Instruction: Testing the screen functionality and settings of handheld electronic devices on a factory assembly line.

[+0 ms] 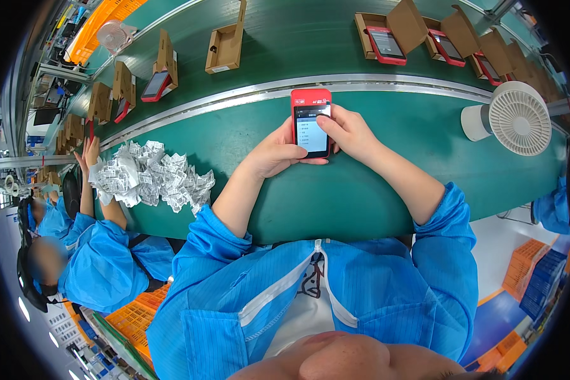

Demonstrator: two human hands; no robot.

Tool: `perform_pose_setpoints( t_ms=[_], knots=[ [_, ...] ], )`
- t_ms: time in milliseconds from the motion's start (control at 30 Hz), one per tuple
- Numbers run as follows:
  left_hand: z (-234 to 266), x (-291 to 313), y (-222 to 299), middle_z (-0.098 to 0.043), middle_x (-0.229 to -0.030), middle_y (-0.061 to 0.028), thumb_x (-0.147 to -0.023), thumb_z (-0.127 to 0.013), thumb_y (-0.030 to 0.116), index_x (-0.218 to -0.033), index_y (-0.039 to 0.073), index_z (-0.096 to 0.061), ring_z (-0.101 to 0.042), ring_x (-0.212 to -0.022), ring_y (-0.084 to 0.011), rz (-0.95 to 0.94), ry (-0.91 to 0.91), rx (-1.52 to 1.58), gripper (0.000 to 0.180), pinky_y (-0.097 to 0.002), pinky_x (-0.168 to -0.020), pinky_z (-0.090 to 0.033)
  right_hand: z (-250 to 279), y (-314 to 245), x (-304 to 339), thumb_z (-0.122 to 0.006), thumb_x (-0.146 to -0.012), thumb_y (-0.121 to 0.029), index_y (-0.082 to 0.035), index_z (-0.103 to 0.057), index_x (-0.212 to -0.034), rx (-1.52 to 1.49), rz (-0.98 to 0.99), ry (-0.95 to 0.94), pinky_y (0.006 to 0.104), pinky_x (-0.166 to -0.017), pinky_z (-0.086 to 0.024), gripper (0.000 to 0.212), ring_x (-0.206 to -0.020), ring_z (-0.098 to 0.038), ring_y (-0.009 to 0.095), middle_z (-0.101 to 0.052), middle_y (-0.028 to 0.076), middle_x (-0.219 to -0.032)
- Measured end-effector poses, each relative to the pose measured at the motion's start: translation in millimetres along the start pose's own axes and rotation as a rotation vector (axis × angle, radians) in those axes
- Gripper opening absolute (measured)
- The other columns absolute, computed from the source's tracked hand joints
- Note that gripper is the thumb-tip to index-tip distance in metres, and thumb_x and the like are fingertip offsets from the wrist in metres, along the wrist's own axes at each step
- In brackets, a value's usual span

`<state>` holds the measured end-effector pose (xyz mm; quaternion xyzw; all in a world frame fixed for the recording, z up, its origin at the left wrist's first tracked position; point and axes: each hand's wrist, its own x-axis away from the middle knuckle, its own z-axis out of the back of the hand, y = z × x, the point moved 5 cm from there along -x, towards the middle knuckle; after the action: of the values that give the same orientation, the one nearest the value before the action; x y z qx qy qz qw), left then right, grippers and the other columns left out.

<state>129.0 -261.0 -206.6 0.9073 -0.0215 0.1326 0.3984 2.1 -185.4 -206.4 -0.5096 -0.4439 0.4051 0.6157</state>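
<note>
A red handheld payment terminal (pixel 311 96) with a lit touchscreen is held upright in front of me, above the green bench. My left hand (pixel 273 151) is closed around its lower left side, with the thumb lying on the bottom of the screen. From the right, my right hand (pixel 350 132) grips the other edge, its thumb on the upper right of the display. The fingers behind the terminal are mostly hidden. The screen shows a list under a dark top bar.
Crumpled printed paper slips (pixel 152 176) lie in a heap at left, near a co-worker (pixel 107 259). A white fan (pixel 519 118) stands at right. Beyond a metal rail, the conveyor (pixel 297 38) carries open cardboard boxes (pixel 225 49), several with red terminals (pixel 386 45). Orange crates (pixel 524 269) stand at lower right.
</note>
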Motion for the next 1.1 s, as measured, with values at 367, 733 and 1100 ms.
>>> perform_pose_setpoints(
  t_ms=[367, 733, 1100],
  knots=[
    [11.3, -1.4, 15.9, -0.040, -0.139, -0.0205, -0.085, -0.058, 0.039, -0.142, 0.008, -0.027, -0.050, -0.122, -0.0345, -0.249, -0.081, 0.234, 0.072, -0.0336, -0.063, -0.055, 6.0, 8.5, -2.8, -0.041, -0.099, -0.041, -0.002, -0.050, -0.102, -0.347, -0.108, 0.028, 0.0244, -0.045, -0.047, 0.040, -0.057, -0.060, 0.015, -0.057, 0.010, -0.074],
    [23.5, 0.2, 26.9, -0.052, -0.129, -0.0131, -0.093, -0.034, 0.047, -0.136, 0.006, -0.039, -0.060, -0.094, -0.0223, -0.397, -0.084, 0.337, 0.060, -0.0309, -0.069, -0.051, -21.3, -23.6, -10.1, -0.038, -0.101, -0.030, 0.002, -0.046, -0.117, -0.467, -0.240, -0.238, 0.0253, -0.049, -0.052, 0.037, -0.063, -0.063, 0.018, -0.061, 0.014, -0.085],
    [13.6, -5.3, 14.4, -0.046, -0.131, -0.0145, -0.084, -0.070, 0.025, -0.137, 0.001, -0.035, -0.046, -0.121, -0.0229, -0.303, -0.117, -0.249, 0.067, -0.0369, -0.104, -0.037, -58.0, -74.3, -119.8, -0.037, -0.099, -0.021, 0.007, -0.053, -0.092, -0.567, -0.252, -0.355, 0.0235, -0.051, -0.053, 0.033, -0.059, -0.061, 0.016, -0.064, 0.015, -0.082]
  ],
)
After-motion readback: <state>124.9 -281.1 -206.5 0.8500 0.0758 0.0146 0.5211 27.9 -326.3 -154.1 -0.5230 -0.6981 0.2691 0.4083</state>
